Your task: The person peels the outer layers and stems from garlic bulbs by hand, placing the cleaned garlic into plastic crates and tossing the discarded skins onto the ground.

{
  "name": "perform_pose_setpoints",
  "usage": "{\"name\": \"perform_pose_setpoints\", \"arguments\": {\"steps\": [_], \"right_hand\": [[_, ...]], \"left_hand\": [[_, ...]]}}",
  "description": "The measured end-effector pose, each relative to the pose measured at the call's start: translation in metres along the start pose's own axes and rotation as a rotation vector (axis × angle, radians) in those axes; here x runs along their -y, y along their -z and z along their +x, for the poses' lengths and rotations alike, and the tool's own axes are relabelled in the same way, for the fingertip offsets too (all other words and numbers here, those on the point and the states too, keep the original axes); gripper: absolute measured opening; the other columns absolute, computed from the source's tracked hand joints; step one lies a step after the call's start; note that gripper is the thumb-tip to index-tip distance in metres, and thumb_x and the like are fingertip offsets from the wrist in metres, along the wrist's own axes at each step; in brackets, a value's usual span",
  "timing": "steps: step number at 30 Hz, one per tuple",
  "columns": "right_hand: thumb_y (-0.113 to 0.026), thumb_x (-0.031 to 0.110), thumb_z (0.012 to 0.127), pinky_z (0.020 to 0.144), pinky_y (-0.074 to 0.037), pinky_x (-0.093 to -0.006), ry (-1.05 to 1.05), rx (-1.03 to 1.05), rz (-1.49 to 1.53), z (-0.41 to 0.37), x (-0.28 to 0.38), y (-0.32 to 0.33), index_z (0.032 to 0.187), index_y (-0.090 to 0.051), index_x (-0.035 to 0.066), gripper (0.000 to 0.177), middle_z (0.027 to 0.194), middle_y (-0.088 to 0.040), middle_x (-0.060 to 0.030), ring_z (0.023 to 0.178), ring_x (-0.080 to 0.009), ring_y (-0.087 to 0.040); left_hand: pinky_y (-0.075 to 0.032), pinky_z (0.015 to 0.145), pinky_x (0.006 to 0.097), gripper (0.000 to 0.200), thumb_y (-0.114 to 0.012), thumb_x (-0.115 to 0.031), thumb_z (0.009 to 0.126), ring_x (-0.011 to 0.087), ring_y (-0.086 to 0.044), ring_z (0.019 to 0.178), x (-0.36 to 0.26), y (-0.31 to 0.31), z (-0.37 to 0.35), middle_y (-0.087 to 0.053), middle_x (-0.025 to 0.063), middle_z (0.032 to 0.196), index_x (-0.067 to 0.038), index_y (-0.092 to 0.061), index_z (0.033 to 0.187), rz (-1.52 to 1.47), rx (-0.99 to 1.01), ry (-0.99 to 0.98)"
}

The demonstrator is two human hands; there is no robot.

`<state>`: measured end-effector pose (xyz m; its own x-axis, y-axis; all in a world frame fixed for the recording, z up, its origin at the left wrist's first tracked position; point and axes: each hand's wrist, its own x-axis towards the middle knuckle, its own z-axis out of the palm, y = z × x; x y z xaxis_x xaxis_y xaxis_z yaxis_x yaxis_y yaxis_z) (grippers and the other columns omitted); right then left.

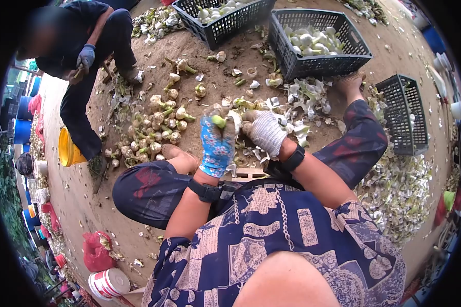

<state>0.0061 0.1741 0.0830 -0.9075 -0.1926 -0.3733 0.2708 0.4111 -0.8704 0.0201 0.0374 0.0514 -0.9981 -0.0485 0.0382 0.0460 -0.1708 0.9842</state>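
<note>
My left hand (217, 140), in a blue flowered glove, is closed around what looks like a garlic bulb (218, 121); its pale green end shows between the fingers. Beside it, my right hand (266, 132) wears a whitish knitted glove with a soiled front. Its fingers are curled close to the left hand, and what they grip, if anything, is hidden. Unpeeled garlic bulbs (156, 123) with cut stems lie heaped on the ground left of my hands. Loose white skins (303, 97) are scattered beyond my right hand.
A black crate (317, 65) of peeled white bulbs stands ahead, with another crate (216, 37) to its left. A third crate (407, 115) is at right, near a pile of skins (394, 199). A co-worker (87, 56) sits at upper left by a yellow bucket (69, 147).
</note>
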Motion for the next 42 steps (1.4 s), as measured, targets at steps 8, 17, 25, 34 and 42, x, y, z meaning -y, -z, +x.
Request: {"name": "perform_pose_setpoints", "arguments": {"steps": [8,17,25,34,42], "right_hand": [[-0.052,0.024,0.08,0.074,-0.05,-0.0407,-0.152,0.288,-1.102,0.013,-0.073,0.031,0.096,-0.065,0.007,0.027,0.091,-0.065,-0.0177,0.085,-0.0312,-0.063],[-0.065,0.011,0.068,0.077,-0.046,-0.042,0.797,-0.03,-0.649,0.0,0.004,-0.006,0.112,-0.055,0.009,0.045,0.103,-0.056,-0.0137,0.092,-0.0339,-0.055],[-0.063,0.005,0.073,0.084,-0.05,-0.0361,0.651,-0.812,-0.938,0.031,0.05,0.134,0.133,-0.039,0.009,0.065,0.125,-0.046,-0.0181,0.105,-0.0282,-0.056],[-0.063,0.013,0.073,0.1,-0.037,-0.038,0.363,-0.137,-0.852,0.264,-0.004,0.047,0.126,-0.045,0.007,0.056,0.131,-0.043,-0.0182,0.118,-0.0346,-0.045],[-0.06,0.018,0.075,0.086,-0.047,-0.0408,-0.208,0.239,-1.044,0.465,-0.1,-0.018,0.11,-0.058,0.003,0.038,0.111,-0.059,-0.0194,0.104,-0.0351,-0.056]], "left_hand": [[-0.055,0.064,0.0357,0.039,-0.047,-0.038,0.089,0.025,-0.064,0.083,-0.016,0.03,0.015,-0.064,0.0125,0.098,-0.005,-0.056,0.107,-0.931,-0.066,0.523],[-0.042,0.093,0.0366,0.042,-0.031,-0.037,0.096,0.0215,-0.049,0.112,0.043,0.027,0.003,-0.05,0.0107,0.123,-0.008,-0.045,0.122,-0.63,0.25,0.649],[-0.042,0.094,0.0409,0.053,-0.052,-0.042,0.088,0.0267,-0.048,0.113,-0.012,0.024,0.012,-0.047,0.0106,0.123,-0.01,-0.041,0.128,-0.781,0.161,0.579],[-0.052,0.073,0.0281,0.03,-0.05,-0.021,0.093,0.0153,-0.059,0.085,0.03,0.058,0.028,-0.06,0.0076,0.1,0.0,-0.052,0.114,-0.319,-0.267,0.786],[-0.051,0.074,0.029,0.029,-0.049,-0.016,0.092,0.0189,-0.06,0.088,0.073,0.086,0.005,-0.059,0.0118,0.102,0.004,-0.051,0.112,0.073,-0.353,0.695]]}}
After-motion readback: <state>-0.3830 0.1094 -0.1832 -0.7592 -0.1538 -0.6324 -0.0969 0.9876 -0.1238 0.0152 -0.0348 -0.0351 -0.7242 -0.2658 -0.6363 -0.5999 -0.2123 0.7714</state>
